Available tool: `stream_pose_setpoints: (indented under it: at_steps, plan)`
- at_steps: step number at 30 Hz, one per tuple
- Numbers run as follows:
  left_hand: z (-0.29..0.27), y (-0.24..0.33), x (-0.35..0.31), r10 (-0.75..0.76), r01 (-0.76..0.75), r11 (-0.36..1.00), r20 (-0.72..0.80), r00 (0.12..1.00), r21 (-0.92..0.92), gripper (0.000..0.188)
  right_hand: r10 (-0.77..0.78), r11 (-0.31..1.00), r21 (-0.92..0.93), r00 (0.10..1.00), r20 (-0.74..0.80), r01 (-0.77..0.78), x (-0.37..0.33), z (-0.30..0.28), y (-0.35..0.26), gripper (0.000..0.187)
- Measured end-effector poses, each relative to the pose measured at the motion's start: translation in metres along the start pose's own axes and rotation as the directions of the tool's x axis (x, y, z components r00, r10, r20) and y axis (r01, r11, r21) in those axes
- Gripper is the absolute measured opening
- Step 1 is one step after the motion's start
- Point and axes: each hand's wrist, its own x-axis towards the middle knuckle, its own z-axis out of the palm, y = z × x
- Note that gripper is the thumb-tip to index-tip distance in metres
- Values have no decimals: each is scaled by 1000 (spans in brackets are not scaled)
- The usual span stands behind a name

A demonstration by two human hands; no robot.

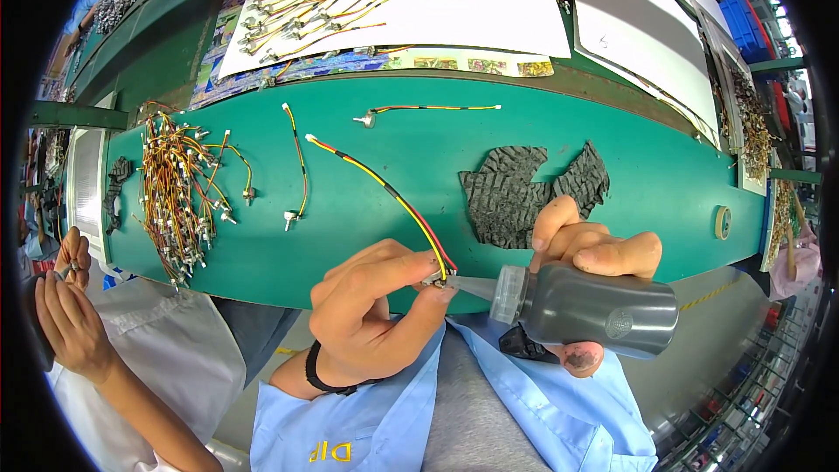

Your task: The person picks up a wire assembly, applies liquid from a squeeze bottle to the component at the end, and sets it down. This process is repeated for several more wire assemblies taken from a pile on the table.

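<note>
Ideally motionless, the wired component (pixel 441 277) sits pinched in the left hand (pixel 371 297), left of the grey bottle (pixel 594 308) the right hand (pixel 597 246) clasps

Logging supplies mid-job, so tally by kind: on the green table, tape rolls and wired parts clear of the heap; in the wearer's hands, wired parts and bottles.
Tape roll: 1
Loose wired parts: 2
Held wired part: 1
Grey bottle: 1
Total: 5
</note>
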Motion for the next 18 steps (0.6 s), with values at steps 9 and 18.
stream_pose_setpoints:
  at_steps: [9,18]
  plan:
    - [0,1,1,-3,3,1000,17,1000,-4,31,-1,1000,3,1000,-2,1,-2,-3,0,71]
    - [0,2,0,-4,4,1000,7,1000,-6,30,-2,1000,4,1000,4,2,-3,-5,0,70]
